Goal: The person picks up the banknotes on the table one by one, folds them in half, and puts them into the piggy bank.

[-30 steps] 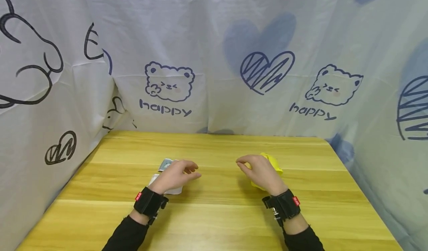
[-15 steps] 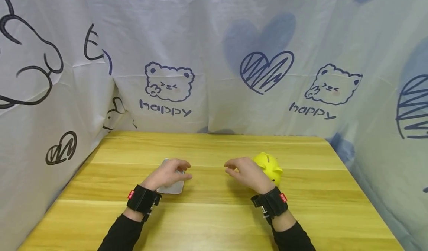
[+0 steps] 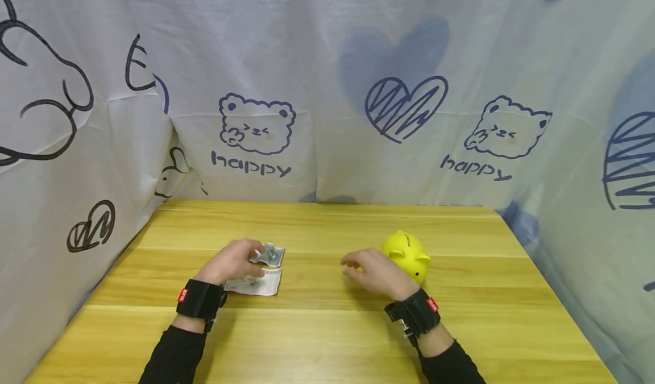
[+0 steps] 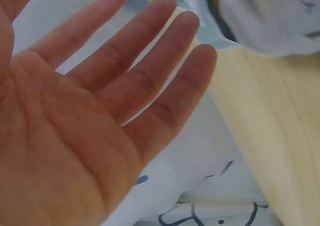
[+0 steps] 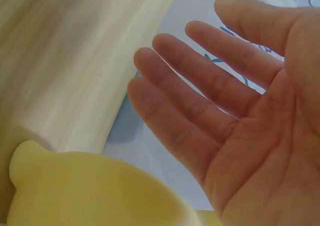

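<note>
Cloth (image 3: 338,156) reads "happy" twice; left hand (image 3: 232,260) near banknotes (image 3: 266,283).

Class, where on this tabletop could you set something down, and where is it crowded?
The yellow wood-grain tabletop is bare between the left hand and right hand, and along the white printed cloth. Crowded: by the left hand, with grey-green and white paper notes; by the right, with a round yellow piggy bank.
</note>
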The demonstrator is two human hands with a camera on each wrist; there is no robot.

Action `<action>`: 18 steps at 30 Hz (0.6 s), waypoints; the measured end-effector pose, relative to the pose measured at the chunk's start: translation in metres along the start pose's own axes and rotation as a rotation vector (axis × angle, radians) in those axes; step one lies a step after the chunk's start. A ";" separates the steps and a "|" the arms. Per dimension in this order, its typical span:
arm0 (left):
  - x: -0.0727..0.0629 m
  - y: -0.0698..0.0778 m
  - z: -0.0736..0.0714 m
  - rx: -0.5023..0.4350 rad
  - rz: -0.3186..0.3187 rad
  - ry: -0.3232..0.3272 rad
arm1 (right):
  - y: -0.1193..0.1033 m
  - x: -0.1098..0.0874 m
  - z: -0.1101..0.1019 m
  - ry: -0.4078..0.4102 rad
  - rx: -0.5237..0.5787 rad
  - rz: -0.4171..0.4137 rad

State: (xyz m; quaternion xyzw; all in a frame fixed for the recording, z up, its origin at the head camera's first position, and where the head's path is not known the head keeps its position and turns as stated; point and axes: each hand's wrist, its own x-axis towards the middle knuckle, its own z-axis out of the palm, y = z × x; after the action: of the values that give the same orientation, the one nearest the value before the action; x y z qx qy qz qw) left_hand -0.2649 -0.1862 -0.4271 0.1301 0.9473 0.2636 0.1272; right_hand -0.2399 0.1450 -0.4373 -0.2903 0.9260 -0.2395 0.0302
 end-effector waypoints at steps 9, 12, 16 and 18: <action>0.003 -0.003 0.008 0.065 -0.063 -0.048 | 0.001 0.000 -0.001 -0.018 0.009 -0.004; 0.002 -0.002 0.009 0.078 -0.068 -0.050 | 0.000 -0.001 -0.001 -0.027 0.019 0.004; 0.002 -0.003 0.011 0.114 -0.071 -0.035 | -0.001 -0.002 -0.001 -0.045 0.020 0.005; 0.001 -0.004 0.013 0.133 -0.070 -0.026 | -0.001 -0.001 0.000 -0.053 0.020 0.003</action>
State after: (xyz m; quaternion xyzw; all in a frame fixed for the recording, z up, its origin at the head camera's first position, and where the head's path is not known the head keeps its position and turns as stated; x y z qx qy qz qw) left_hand -0.2627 -0.1831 -0.4398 0.1084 0.9650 0.1938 0.1397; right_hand -0.2381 0.1451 -0.4363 -0.2950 0.9227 -0.2411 0.0582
